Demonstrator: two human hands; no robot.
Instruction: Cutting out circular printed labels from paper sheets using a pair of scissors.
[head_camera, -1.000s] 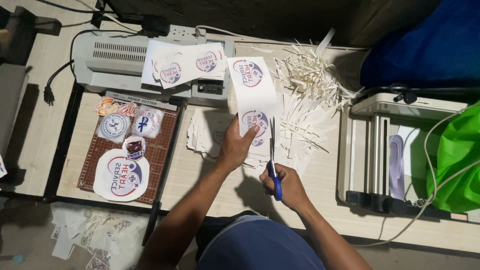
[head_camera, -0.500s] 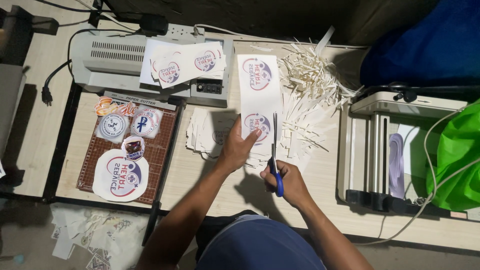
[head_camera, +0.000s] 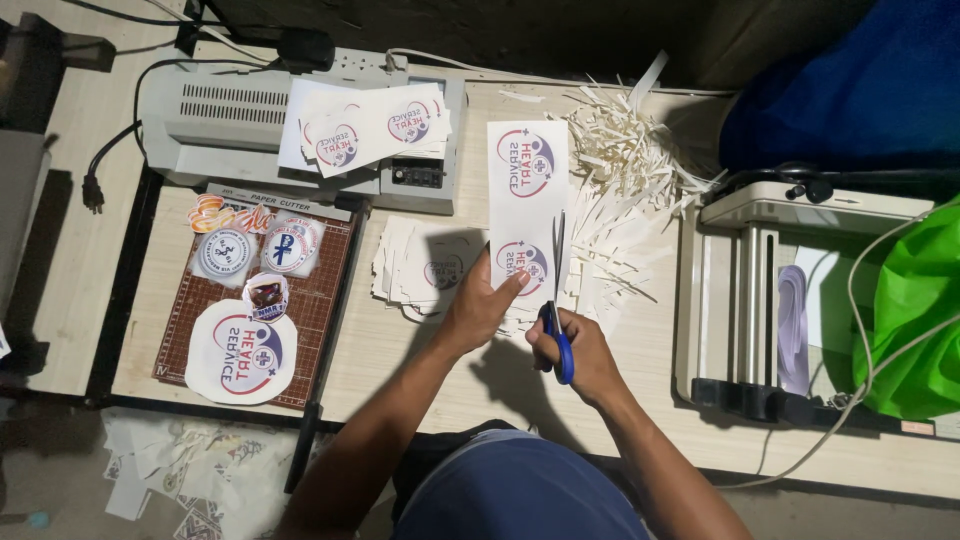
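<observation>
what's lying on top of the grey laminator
A loose pile of white printed cards with round logos lies on the laminator, covering part of its top; whatever lies beneath the cards is hidden.

Glossy paper strip (head_camera: 527, 200); blue plastic-handled metal scissors (head_camera: 558, 310).

Left hand (head_camera: 480, 305) covers printed strip's (head_camera: 528, 190) lower corner; scissors (head_camera: 556, 300) handles hidden inside right hand (head_camera: 572, 350).
</observation>
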